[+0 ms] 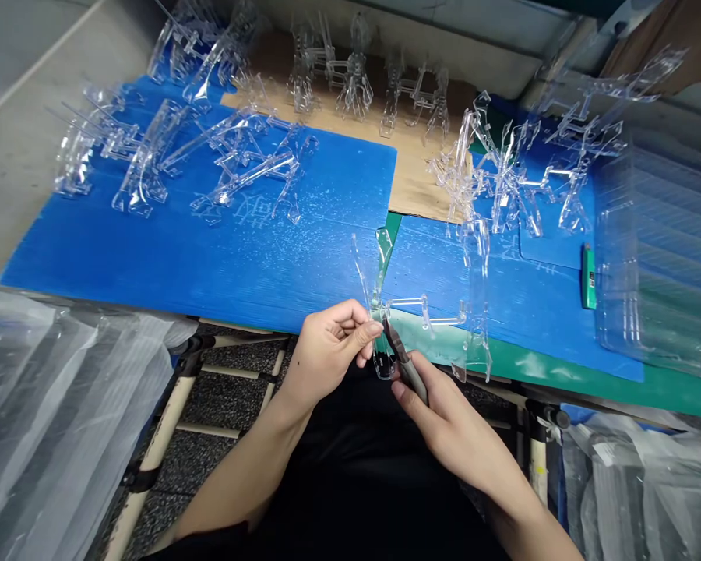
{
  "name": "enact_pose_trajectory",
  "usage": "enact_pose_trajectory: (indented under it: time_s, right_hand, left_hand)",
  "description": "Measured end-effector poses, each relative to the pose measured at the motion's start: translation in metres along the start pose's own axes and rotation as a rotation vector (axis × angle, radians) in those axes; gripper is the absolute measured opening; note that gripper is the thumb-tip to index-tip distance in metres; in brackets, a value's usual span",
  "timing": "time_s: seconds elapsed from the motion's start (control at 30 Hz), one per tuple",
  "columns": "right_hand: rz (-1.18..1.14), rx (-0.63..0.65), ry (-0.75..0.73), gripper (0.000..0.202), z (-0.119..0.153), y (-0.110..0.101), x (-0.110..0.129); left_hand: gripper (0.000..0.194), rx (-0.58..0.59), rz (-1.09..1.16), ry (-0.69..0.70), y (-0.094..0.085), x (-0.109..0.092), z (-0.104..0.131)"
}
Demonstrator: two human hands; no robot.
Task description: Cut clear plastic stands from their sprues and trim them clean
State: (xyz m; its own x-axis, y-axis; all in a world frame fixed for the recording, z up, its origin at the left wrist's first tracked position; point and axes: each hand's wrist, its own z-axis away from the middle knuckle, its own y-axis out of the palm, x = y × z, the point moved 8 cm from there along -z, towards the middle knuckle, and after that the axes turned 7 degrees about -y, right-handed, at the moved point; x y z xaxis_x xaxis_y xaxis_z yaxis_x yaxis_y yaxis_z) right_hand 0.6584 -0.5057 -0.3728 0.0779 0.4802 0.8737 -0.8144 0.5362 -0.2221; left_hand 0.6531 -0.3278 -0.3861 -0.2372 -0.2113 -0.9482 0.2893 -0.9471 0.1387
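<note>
My left hand [332, 347] is closed in a pinch on a clear plastic molded part [382, 257] at the front edge of the work surface. Thin clear runners [425, 308] link this part to a second long clear piece on the right. In my right hand [438, 401] is a pair of nippers [406, 358] with grey handles, my fingers wrapped round them. Their dark jaws lie against the clear part, close to my left fingertips. Whether the blades are closed on the plastic I cannot tell.
Clear molded parts on runners [245, 171] lie on the blue sheet [181, 265] at left, with more at the back and right [505, 179]. A green cutter [588, 276] rests beside a stack of clear trays [660, 257]. White-wrapped bundles [52, 413] stand below the table.
</note>
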Motion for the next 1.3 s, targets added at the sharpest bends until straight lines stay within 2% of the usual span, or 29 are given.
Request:
enact_pose_trajectory:
  time_s: [0.2, 0.43, 0.73, 1.07, 1.3]
  right_hand:
    - [0.014, -0.019, 0.008, 0.020, 0.000, -0.006, -0.005]
    - [-0.004, -0.014, -0.019, 0.010, 0.002, -0.007, -0.010]
    - [-0.021, 0.079, -0.035, 0.007, 0.004, -0.012, -0.015]
    - [-0.324, 0.095, -0.033, 0.014, 0.007, -0.013, -0.038]
    - [-0.431, 0.066, -0.035, 0.013, 0.010, -0.019, -0.055]
  left_hand:
    - [0.034, 0.051, 0.030, -0.031, 0.008, 0.005, -0.002]
    - [0.038, 0.081, 0.002, -0.061, 0.014, 0.008, -0.005]
    - [0.040, 0.134, -0.001, -0.100, 0.024, 0.007, -0.006]
    - [0.044, 0.170, -0.008, -0.179, 0.044, 0.013, -0.016]
    - [0.040, 0.187, -0.060, -0.179, 0.057, 0.016, -0.021]
